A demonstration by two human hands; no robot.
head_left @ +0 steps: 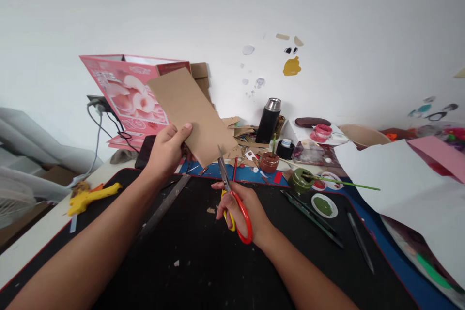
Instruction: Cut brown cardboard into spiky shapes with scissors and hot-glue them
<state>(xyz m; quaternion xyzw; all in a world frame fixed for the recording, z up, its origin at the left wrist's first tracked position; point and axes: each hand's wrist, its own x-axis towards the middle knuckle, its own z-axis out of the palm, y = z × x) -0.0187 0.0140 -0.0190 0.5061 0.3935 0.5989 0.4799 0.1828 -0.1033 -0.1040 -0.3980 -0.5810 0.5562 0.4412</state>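
My left hand (172, 145) pinches a flat brown piece of cardboard (196, 111) by its left edge, thumb on the face toward me. It is held up, tilted, above the black mat (203, 261). My right hand (241, 210) grips a pair of scissors (244, 218) with red and yellow handles, fingers through the loops. The blades point up and meet the cardboard's lower edge near its right corner. How far they reach into the cardboard I cannot tell.
A yellow glue gun (90, 198) and a metal ruler (165, 203) lie on the left. Behind stand a pink box (134, 92), cardboard scraps (241, 131) and a black thermos (269, 121). Toward the right are a green paint jar (301, 180), a paint dish (324, 205) and pens (312, 218).
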